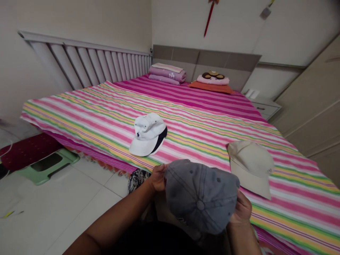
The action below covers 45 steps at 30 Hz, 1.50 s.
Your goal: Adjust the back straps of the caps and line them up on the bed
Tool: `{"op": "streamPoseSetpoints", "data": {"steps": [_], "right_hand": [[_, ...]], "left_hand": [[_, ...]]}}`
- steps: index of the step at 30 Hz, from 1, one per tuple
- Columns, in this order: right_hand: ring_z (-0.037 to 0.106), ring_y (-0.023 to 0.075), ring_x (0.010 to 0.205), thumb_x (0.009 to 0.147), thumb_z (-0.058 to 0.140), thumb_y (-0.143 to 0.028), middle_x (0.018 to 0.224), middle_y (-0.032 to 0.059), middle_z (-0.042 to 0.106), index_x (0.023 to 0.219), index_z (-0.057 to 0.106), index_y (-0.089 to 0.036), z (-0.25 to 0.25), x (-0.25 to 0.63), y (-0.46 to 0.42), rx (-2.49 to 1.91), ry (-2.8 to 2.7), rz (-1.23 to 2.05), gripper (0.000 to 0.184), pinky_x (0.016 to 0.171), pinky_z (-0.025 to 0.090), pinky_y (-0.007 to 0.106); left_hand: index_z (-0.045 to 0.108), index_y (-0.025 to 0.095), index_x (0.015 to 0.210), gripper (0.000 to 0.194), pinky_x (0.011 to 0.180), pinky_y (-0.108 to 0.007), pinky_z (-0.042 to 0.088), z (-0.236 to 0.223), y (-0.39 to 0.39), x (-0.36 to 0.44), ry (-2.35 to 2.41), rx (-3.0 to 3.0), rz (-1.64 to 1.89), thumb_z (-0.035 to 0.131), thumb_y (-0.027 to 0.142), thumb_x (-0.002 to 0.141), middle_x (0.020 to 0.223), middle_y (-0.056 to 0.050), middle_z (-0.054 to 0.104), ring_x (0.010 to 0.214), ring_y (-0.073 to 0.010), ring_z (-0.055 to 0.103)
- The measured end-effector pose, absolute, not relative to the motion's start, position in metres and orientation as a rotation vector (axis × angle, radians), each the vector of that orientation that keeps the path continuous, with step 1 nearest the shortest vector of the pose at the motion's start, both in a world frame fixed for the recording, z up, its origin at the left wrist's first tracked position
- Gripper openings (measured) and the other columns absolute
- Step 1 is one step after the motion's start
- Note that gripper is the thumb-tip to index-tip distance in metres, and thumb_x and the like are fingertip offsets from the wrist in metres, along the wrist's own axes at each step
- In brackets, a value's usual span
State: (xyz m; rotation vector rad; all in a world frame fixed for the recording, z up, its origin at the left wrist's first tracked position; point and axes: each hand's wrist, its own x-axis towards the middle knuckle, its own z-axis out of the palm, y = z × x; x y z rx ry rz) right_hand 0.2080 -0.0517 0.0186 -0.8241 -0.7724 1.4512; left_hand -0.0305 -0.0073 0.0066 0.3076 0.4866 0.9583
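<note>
A grey baseball cap point(201, 194) is held up between my two hands at the near edge of the bed, its crown and top button facing me. My left hand point(158, 178) grips its left side, thumb and fingers closed on the rim. On the opposite side my right hand point(241, 207) is closed on the rim, its fingers partly hidden by the cap. A white cap point(147, 132) with a small dark logo and a dark patch at its side lies on the bed beyond my left hand. Beyond my right hand rests a beige cap point(251, 164).
The bed has a striped sheet point(92, 109). Folded purple bedding point(167, 75) and a pink pillow point(212, 80) with an orange cloth lie by the headboard point(183, 55). A radiator point(92, 63) lines the left wall. A green stool point(50, 166) stands on the floor at left.
</note>
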Motion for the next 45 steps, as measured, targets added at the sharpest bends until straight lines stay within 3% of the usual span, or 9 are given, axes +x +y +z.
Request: {"op": "streamPoseSetpoints", "data": {"steps": [8,15,19,23,28,32,34,41,45], "right_hand": [[0.058,0.0326,0.099,0.063,0.060,-0.055,0.072,0.0060,0.072,0.072,0.069,-0.027,0.015,0.212,-0.056,-0.845,-0.782,1.371,0.031,0.093,0.034,0.054],[0.059,0.0325,0.095,0.057,0.060,-0.060,0.073,0.0083,0.070,0.073,0.066,-0.023,0.021,0.209,-0.064,-0.921,-0.822,1.420,0.040,0.086,0.040,0.050],[0.065,0.0255,0.068,0.051,0.073,-0.042,0.063,0.0036,0.067,0.075,0.064,-0.022,0.028,0.206,-0.069,-0.931,-0.848,1.611,0.033,0.069,0.049,0.039],[0.058,0.0153,0.051,0.049,0.076,-0.029,0.060,-0.0012,0.062,0.070,0.063,-0.024,0.031,0.204,-0.074,-0.829,-0.758,1.709,0.026,0.051,0.047,0.027],[0.052,0.0138,0.050,0.055,0.072,-0.045,0.061,0.0012,0.056,0.071,0.063,-0.022,0.033,0.200,-0.076,-0.672,-0.764,1.753,0.029,0.047,0.043,0.026],[0.050,0.0157,0.058,0.060,0.070,-0.037,0.064,0.0022,0.052,0.059,0.058,-0.020,0.040,0.195,-0.077,-0.619,-0.814,1.734,0.021,0.052,0.041,0.029],[0.050,0.0176,0.064,0.061,0.070,-0.035,0.066,0.0026,0.052,0.061,0.057,-0.021,0.044,0.192,-0.078,-0.636,-0.802,1.700,0.019,0.056,0.041,0.030],[0.040,0.0139,0.047,0.076,0.053,-0.047,0.047,-0.0006,0.043,0.065,0.059,-0.023,0.046,0.187,-0.077,-0.626,-0.821,1.625,0.027,0.048,0.033,0.029],[0.039,0.0131,0.044,0.077,0.053,-0.042,0.044,-0.0029,0.042,0.089,0.062,-0.025,0.048,0.186,-0.077,-0.675,-0.788,1.576,0.023,0.047,0.034,0.029]], "left_hand": [[0.064,0.008,0.087,0.033,0.072,-0.040,0.045,0.019,-0.007,-0.036,0.681,0.152,0.797,0.036,0.025,0.080,0.050,-0.007,0.060,0.067,-0.0250,0.064],[0.064,0.007,0.073,0.014,0.062,-0.033,0.045,0.021,-0.006,-0.039,0.570,0.444,0.831,0.054,0.013,0.064,0.054,-0.007,0.061,0.052,-0.0205,0.060],[0.065,0.005,0.079,0.029,0.057,-0.026,0.043,0.033,-0.009,-0.038,0.447,0.635,0.814,0.063,0.008,0.051,0.067,-0.010,0.064,0.057,-0.0178,0.060],[0.065,0.007,0.089,0.038,0.054,-0.022,0.042,0.041,-0.014,-0.036,0.467,0.692,0.790,0.071,0.021,0.054,0.069,-0.008,0.065,0.057,-0.0142,0.058],[0.064,0.010,0.075,0.028,0.052,-0.019,0.040,0.046,-0.015,-0.033,0.583,0.783,0.841,0.076,0.022,0.052,0.061,-0.003,0.062,0.051,-0.0096,0.054],[0.062,0.011,0.075,0.023,0.051,-0.018,0.038,0.050,-0.016,-0.029,0.577,0.860,0.855,0.073,0.023,0.058,0.063,-0.002,0.060,0.052,-0.0074,0.053],[0.062,0.012,0.077,0.022,0.050,-0.017,0.036,0.052,-0.018,-0.027,0.582,0.871,0.879,0.071,0.025,0.061,0.062,-0.001,0.059,0.050,-0.0064,0.051],[0.063,0.013,0.076,0.021,0.047,-0.015,0.034,0.058,-0.022,-0.021,0.577,0.885,0.887,0.070,0.027,0.063,0.060,0.001,0.057,0.047,-0.0040,0.048],[0.063,0.012,0.075,0.020,0.047,-0.016,0.035,0.058,-0.022,-0.020,0.545,0.895,0.864,0.069,0.028,0.064,0.062,-0.001,0.059,0.049,-0.0051,0.050]]}}
